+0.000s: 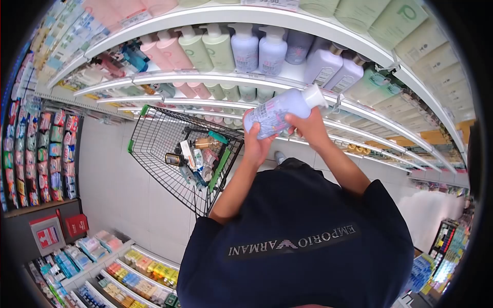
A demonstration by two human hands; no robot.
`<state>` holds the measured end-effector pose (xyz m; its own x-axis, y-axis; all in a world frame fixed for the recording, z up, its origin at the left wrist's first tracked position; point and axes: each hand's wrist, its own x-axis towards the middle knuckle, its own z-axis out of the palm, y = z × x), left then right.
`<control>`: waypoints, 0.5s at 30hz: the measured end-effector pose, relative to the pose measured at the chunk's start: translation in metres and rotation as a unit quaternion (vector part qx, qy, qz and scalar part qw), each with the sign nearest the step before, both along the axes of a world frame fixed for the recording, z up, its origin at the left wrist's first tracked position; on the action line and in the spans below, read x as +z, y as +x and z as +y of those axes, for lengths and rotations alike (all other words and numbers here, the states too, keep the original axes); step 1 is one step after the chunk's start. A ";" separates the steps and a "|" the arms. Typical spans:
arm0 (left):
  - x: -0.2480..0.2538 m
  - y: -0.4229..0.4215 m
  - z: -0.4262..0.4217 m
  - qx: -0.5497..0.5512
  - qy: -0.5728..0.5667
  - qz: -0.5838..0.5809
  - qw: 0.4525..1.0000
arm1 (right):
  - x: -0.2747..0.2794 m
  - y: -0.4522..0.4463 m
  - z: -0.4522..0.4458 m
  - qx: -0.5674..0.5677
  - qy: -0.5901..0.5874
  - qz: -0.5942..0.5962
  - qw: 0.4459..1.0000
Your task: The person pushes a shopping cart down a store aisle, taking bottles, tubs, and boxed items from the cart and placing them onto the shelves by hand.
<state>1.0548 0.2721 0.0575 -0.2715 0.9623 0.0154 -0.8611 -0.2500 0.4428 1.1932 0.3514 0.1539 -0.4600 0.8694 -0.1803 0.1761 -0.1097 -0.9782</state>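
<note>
A lavender bottle (280, 112) with a white cap is held tilted in front of the shelves, its printed label facing up. The fingers of my left hand (256, 142) wrap round its base end. Near the cap, my right hand (309, 126) grips the same bottle, thumb on the label side. Behind it, similar lavender pump bottles (258, 50) stand on the shelf beside green bottles (204, 49) and pink bottles (168, 50). Both forearms are bare below dark short sleeves.
A wire shopping cart (154, 154) with several packages in it stands to the left of my body. Long white shelf edges (215, 78) curve across the front. Packets hang on a rack (38, 154) at far left. Low shelves (136, 274) with colourful packages are at lower left.
</note>
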 end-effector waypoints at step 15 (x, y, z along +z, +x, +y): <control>-0.082 0.003 -0.035 0.033 -0.096 0.709 0.697 | 0.058 0.012 0.106 -0.009 0.384 -0.105 0.917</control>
